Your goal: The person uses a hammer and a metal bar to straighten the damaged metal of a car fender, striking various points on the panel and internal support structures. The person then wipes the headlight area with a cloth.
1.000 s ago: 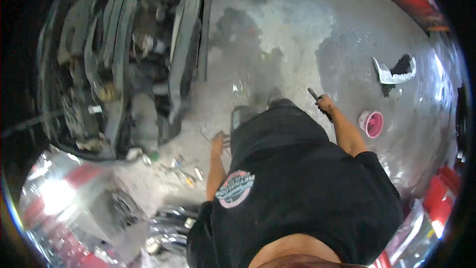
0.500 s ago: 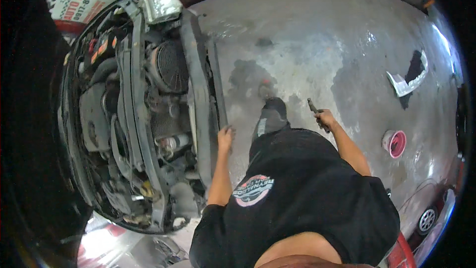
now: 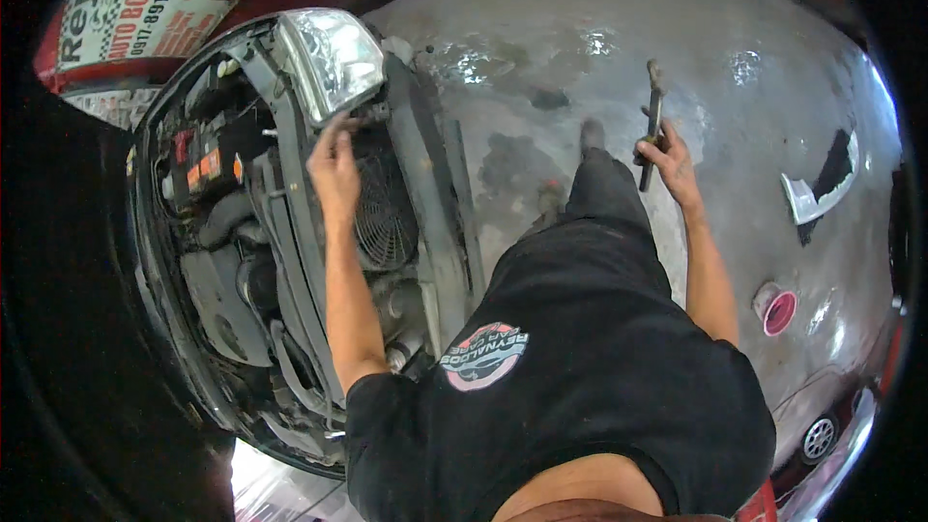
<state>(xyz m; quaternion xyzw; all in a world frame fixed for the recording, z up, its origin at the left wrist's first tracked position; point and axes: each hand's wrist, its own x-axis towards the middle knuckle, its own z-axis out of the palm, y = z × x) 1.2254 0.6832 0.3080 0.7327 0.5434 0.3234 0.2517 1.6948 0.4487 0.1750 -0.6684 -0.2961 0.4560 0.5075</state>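
Note:
My left hand (image 3: 335, 172) reaches over the front of an open engine bay, fingers stretched out, slightly blurred and holding nothing I can see. Its fingertips are right by the lower edge of the clear headlight (image 3: 333, 60); whether they touch it I cannot tell. Just below and right of that hand is the round radiator fan (image 3: 385, 217). Out over the floor on the right, my right hand (image 3: 669, 159) is closed round a long, dark metal pliers-like tool (image 3: 654, 106). The tool stands nearly upright in the grip, its exact kind unclear.
The car's bare front crossmember (image 3: 435, 198) runs along my left side. Farther in sit the battery (image 3: 215, 169) and the engine cover (image 3: 217, 300). On the wet concrete at right lie a pink-rimmed bucket (image 3: 778, 312) and a silver-and-black trim piece (image 3: 822, 184). A red car wheel (image 3: 820, 438) shows lower right.
I have stepped forward along the car. My left hand has gone from beside the crossmember up to the headlight. My right hand has raised the tool farther forward.

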